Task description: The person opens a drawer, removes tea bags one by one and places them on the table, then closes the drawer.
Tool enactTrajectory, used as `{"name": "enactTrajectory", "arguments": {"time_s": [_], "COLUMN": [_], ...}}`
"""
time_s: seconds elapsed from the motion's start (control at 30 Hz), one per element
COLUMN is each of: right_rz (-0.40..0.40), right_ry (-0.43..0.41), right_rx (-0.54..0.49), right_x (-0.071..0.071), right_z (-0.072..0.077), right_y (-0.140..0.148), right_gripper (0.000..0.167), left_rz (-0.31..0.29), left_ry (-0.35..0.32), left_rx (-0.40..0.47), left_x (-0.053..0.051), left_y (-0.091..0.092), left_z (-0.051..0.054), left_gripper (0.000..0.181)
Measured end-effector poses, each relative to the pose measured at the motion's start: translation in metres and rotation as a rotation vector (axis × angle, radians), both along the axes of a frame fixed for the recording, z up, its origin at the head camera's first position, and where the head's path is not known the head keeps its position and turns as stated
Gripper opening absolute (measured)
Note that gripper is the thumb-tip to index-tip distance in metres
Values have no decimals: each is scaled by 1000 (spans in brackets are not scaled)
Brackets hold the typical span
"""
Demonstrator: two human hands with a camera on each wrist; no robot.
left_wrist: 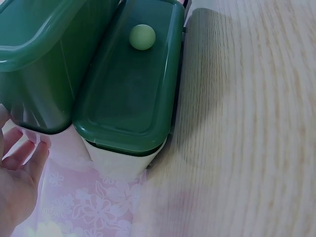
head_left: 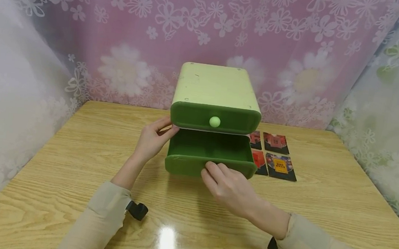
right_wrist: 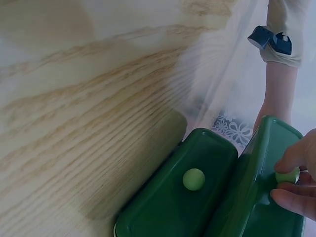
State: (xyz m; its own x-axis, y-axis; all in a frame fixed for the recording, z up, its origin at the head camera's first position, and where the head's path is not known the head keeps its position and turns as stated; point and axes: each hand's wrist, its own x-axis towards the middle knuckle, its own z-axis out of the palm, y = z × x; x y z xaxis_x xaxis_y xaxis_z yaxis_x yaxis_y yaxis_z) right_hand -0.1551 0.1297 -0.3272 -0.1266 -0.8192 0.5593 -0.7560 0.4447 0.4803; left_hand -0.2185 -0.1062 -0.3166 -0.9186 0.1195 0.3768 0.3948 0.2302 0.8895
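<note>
Wood-grain table [head_left: 51, 157]: right hand [head_left: 231, 187] pinches the knob [right_wrist: 287, 176] of the lower drawer [head_left: 181, 165], already pulled out. Left hand [head_left: 149, 140] rests loosely open against the cabinet [head_left: 216, 85], near the table's far edge — upper drawer [head_left: 191, 115] closed, cards [head_left: 281, 166] outside, right.

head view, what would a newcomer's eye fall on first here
Most likely the green drawer box mid-table, its upper drawer shut and its lower drawer pulled out, looking bare inside. Next, perhaps, the right hand pinching the lower drawer's pale knob, with the left hand at the box's left side. Then four flat, dark squares with red or orange labels, on the table right of the box.
</note>
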Motion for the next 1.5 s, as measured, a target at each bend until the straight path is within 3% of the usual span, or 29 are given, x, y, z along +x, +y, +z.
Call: {"name": "enactTrajectory", "arguments": {"time_s": [0.3,0.97,1.1,1.27,1.5], "right_rz": [5,-1,1,-21,-43], "right_ry": [-5,-23,-27,-24,-41], "right_rx": [13,4,-3,-2,-6], "right_x": [-7,-31,-32,-34,-41], "right_z": [4,-1,-1,1,1], "right_y": [1,2,1,0,-1], "right_gripper": [43,33,30,13,16], "left_rz": [-4,14,12,9,7], "left_ry": [13,36,25,-8,-8], "left_rx": [36,28,36,47,15], "left_x": [-26,-25,-25,-22,-2], "left_y": [-5,-5,-5,-4,1], "left_z": [-24,-28,-27,-23,-2], "left_gripper": [38,38,39,38,37]}}
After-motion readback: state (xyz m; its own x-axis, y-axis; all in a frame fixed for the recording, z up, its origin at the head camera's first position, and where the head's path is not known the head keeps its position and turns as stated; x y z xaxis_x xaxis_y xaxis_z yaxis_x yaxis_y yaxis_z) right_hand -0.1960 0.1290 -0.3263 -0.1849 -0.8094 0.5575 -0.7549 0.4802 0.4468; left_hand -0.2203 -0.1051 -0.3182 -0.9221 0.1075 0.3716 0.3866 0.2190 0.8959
